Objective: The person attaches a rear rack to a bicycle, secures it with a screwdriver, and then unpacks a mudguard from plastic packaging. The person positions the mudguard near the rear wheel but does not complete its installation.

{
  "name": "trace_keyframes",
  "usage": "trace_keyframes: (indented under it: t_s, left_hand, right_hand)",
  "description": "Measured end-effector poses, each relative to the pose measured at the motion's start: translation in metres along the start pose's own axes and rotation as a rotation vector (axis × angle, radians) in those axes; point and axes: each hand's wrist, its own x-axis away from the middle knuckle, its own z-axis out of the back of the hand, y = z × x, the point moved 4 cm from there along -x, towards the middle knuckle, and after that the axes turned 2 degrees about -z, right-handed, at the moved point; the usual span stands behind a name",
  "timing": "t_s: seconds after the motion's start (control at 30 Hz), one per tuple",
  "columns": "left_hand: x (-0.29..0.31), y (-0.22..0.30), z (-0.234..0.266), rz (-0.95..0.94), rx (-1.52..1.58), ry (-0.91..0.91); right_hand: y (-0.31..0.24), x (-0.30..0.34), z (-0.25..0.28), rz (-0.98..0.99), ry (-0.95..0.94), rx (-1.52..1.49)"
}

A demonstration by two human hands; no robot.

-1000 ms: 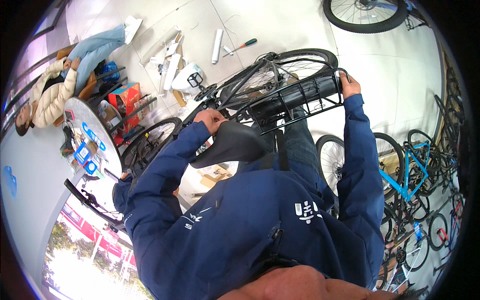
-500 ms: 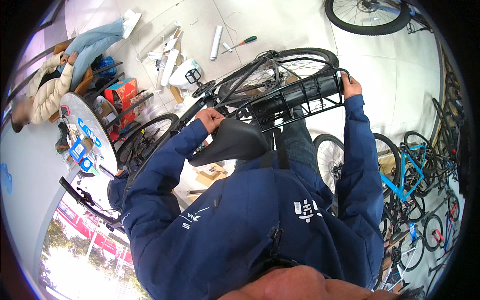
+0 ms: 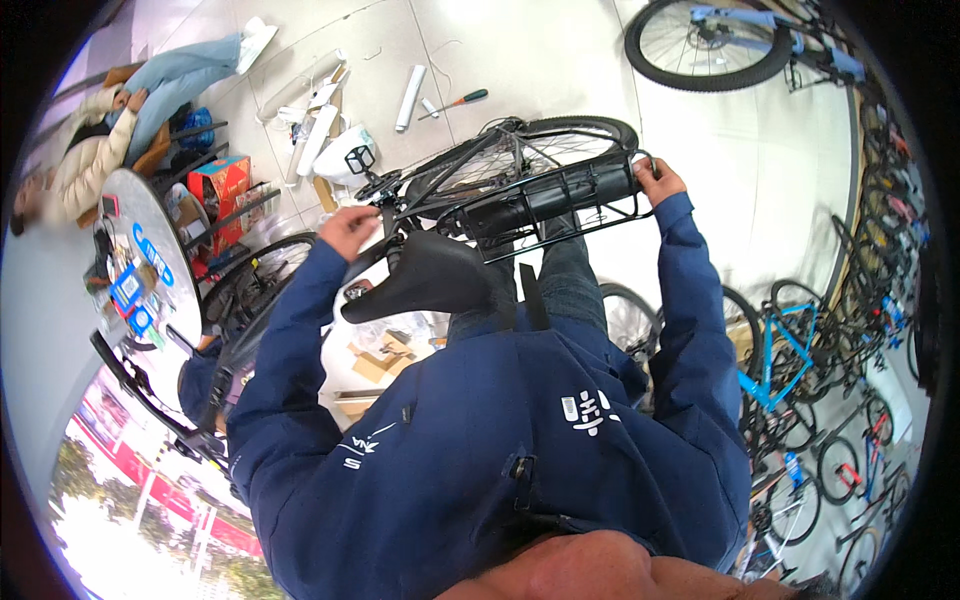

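Observation:
A black bicycle lies across the middle of the view, with its saddle (image 3: 425, 280) nearest to me and its rear wheel (image 3: 585, 135) beyond. My right hand (image 3: 662, 182) grips the end of the black rear rack (image 3: 560, 197), thumb and fingers around its frame. A dark cylindrical thing lies along the rack's inside. To the left of the saddle, my left hand (image 3: 348, 232) hovers beside the frame and seat post, its fingers loosely apart with nothing visible in them. A pedal (image 3: 359, 159) stands up just beyond that hand.
A screwdriver (image 3: 460, 102) and a white roll (image 3: 410, 98) lie on the tiled floor, near packing scraps. At left are a round table (image 3: 175, 225) with small items, a red box (image 3: 222, 185) and a seated person (image 3: 110, 130). Several bicycles crowd the right side, including a blue frame (image 3: 765, 385).
My left hand has left the spot by the saddle, moved leftward and opened its fingers. My right hand stays on the rack. The whole view has shifted slightly.

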Motion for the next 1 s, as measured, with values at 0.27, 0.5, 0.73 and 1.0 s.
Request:
trace_keyframes:
  t_s: [0.27, 0.5, 0.73, 1.0]
  left_hand:
    - [0.162, 0.083, 0.039, -0.089, 0.388, 1.041]
    - [0.289, 0.038, -0.211, 0.221, 0.718, 1.358]
    - [0.269, -0.018, -0.538, 0.67, 0.796, 0.887]
    - [0.287, -0.02, -0.646, 0.533, 0.068, 0.083]
  right_hand:
    - [-0.016, 0.003, 0.011, -0.008, -0.246, 0.042]
    - [0.061, -0.022, 0.104, -0.211, -0.283, -0.287]
    - [0.153, -0.053, 0.138, -0.363, -0.397, 0.155]
    - [0.141, -0.053, 0.089, -0.317, -0.781, 0.06]
